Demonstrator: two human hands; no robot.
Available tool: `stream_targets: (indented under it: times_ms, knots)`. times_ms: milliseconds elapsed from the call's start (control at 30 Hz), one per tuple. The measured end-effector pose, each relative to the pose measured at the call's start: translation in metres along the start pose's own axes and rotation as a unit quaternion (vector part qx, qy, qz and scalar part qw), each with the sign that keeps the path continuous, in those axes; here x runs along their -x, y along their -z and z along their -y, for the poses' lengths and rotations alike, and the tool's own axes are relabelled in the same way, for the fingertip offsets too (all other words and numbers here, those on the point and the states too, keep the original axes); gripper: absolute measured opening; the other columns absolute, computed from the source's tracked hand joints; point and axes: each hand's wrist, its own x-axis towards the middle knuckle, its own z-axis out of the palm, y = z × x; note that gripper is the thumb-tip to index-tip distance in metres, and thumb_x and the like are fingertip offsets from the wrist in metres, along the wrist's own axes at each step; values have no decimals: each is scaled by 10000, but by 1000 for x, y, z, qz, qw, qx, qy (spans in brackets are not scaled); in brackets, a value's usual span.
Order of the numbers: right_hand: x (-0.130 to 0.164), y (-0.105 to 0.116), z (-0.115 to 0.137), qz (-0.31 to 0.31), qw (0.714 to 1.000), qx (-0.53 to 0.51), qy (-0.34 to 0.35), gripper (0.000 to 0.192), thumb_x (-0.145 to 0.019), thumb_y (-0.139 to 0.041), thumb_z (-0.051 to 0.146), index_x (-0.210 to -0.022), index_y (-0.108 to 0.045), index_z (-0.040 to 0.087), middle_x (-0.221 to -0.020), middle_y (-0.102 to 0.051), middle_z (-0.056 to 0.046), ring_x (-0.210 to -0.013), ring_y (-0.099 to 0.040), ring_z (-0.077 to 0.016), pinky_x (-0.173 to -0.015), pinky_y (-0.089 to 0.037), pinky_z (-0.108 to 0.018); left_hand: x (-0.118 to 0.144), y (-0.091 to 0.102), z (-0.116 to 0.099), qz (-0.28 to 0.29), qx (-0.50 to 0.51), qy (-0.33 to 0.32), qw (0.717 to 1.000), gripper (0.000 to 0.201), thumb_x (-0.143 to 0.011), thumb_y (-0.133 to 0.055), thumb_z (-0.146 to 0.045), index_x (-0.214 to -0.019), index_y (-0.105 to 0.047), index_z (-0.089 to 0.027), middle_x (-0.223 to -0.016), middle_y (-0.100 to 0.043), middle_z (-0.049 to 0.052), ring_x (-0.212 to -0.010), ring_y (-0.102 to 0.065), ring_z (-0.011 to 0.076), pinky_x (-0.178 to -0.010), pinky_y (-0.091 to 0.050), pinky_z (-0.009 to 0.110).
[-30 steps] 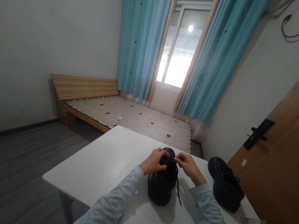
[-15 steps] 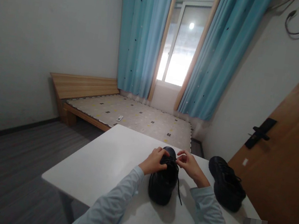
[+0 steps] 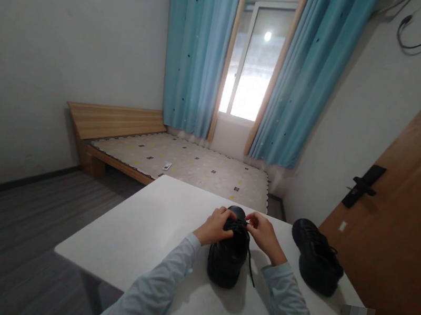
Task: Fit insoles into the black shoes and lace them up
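Two hands work the laces of a black shoe on a white table.

The left hand [image 3: 215, 226] and right hand [image 3: 265, 235] are both closed, fingertips pinching the laces [image 3: 242, 225] atop the black shoe [image 3: 228, 253], which stands near the table's [image 3: 142, 232] far edge, toe pointing away. One lace end trails down its right side. A second black shoe [image 3: 316, 257] sits apart by the right edge, before a wooden door [image 3: 404, 220].
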Motion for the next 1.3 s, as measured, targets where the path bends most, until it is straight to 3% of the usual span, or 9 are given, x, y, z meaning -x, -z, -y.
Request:
stream_targets:
  times_ms: [167,400,567,733,1067,1300]
  knots:
    - [-2,-2,-3,-16,999,21,-36,67,-613,-528,184,-631,-593,183,-595,-581,-11,-598,-519,-159,-596,-373,-273,0,0,-1,0,-6,0,1000,373,-672,-587,-208,-1043,-548,-195,-1073,-499,65,-1046,-452,239,-928,-391,375]
    - [1,2,-11,46,978,-137,-151,184,-615,-546,337,-551,-566,166,-507,-520,8,-517,-468,-126,-536,-383,-264,0,1,-1,5,-5,4,1000,380,-673,-579,-196,-1052,-549,-185,-1084,-497,72,-1056,-448,239,-932,-388,376]
    - [8,7,-7,97,926,-300,-207,143,-592,-587,303,-604,-578,161,-624,-554,8,-561,-457,-97,-553,-393,-238,0,1,-2,2,2,3,1000,365,-671,-581,-191,-1035,-552,-188,-1078,-503,69,-1051,-450,237,-937,-383,377]
    - [10,10,0,97,888,-387,-228,152,-588,-607,304,-641,-600,161,-721,-605,-18,-578,-465,-97,-552,-370,-238,0,1,-1,4,6,2,1000,366,-670,-583,-193,-1035,-553,-187,-1079,-504,69,-1057,-448,241,-940,-379,378]
    - [8,9,-6,80,905,-356,-218,170,-608,-593,321,-622,-607,152,-684,-594,-20,-566,-436,-91,-518,-313,-220,-1,0,0,5,12,0,1000,364,-670,-587,-192,-1032,-553,-190,-1072,-505,67,-1050,-449,239,-935,-380,375]
    - [8,7,-12,105,912,-341,-201,221,-648,-580,354,-558,-486,175,-548,-475,41,-499,-416,-78,-488,-335,-214,-1,0,0,-2,13,-10,1000,355,-665,-588,-182,-1018,-558,-189,-1054,-510,64,-1044,-456,234,-936,-381,369]
